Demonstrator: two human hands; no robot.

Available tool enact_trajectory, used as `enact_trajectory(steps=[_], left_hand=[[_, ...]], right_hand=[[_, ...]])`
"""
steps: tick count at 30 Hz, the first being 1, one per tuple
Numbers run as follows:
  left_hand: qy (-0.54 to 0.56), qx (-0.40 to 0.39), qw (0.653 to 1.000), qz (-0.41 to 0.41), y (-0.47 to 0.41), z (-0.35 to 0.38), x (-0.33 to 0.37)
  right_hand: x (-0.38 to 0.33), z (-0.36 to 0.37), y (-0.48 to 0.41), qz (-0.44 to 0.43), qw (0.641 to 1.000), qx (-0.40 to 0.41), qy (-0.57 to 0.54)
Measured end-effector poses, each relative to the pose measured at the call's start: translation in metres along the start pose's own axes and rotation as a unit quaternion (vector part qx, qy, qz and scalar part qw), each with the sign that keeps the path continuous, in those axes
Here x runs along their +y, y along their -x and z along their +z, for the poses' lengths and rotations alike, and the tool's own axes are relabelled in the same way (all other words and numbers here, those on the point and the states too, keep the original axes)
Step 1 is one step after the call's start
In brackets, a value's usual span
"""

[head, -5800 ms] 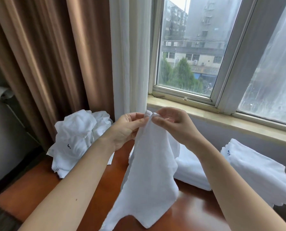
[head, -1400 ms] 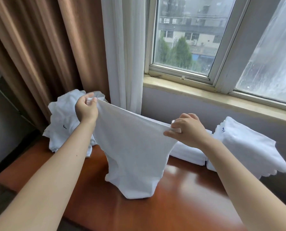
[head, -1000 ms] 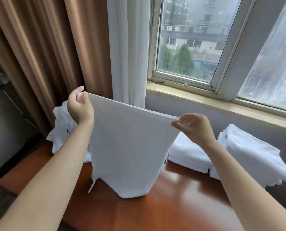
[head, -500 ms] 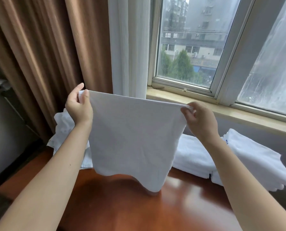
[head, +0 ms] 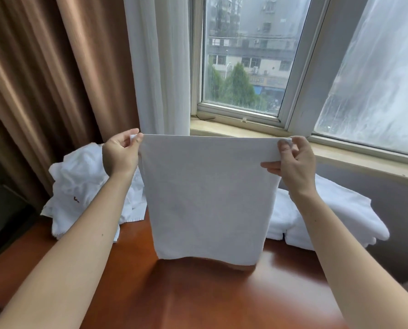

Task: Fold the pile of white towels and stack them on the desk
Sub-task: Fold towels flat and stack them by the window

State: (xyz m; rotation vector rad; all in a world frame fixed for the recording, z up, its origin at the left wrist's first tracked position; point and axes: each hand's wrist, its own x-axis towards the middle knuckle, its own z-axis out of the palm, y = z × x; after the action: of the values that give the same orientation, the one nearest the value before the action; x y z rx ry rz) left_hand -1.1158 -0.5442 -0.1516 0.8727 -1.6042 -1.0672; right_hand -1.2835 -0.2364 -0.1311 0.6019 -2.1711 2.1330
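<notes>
A white towel (head: 210,198) hangs flat and stretched in the air above the brown desk (head: 198,295). My left hand (head: 121,154) pinches its top left corner, and my right hand (head: 293,162) pinches its top right corner. Its lower edge hangs just above the desk surface. A crumpled pile of white towels (head: 79,186) lies at the desk's back left, partly hidden by my left forearm. Folded white towels (head: 336,217) are stacked at the back right, partly behind the held towel.
A window (head: 245,55) and its sill (head: 340,155) run behind the desk. Brown curtains (head: 43,79) and a white sheer curtain (head: 158,67) hang at the back left. The desk's left edge drops off beside a dark gap.
My hands have levelled and pulled the top edge taut, and the towel now hangs straight and flat. The right hand has risen to the left hand's height.
</notes>
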Motion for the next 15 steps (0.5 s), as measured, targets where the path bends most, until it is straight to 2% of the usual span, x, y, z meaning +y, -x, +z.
enact_trajectory(steps=[5, 11, 15], left_hand=[[0.04, -0.021, 0.999, 0.018, 0.006, 0.019, 0.0], [0.144, -0.011, 0.988, 0.047, 0.009, 0.028, 0.024], [0.143, 0.014, 0.986, 0.086, 0.018, 0.026, 0.032]], right_hand=[[0.011, -0.014, 0.005, 0.021, 0.999, 0.035, -0.009], [-0.006, -0.022, 0.004, -0.057, 0.995, 0.077, 0.028], [-0.009, -0.025, 0.01, -0.093, 0.988, 0.11, 0.049]])
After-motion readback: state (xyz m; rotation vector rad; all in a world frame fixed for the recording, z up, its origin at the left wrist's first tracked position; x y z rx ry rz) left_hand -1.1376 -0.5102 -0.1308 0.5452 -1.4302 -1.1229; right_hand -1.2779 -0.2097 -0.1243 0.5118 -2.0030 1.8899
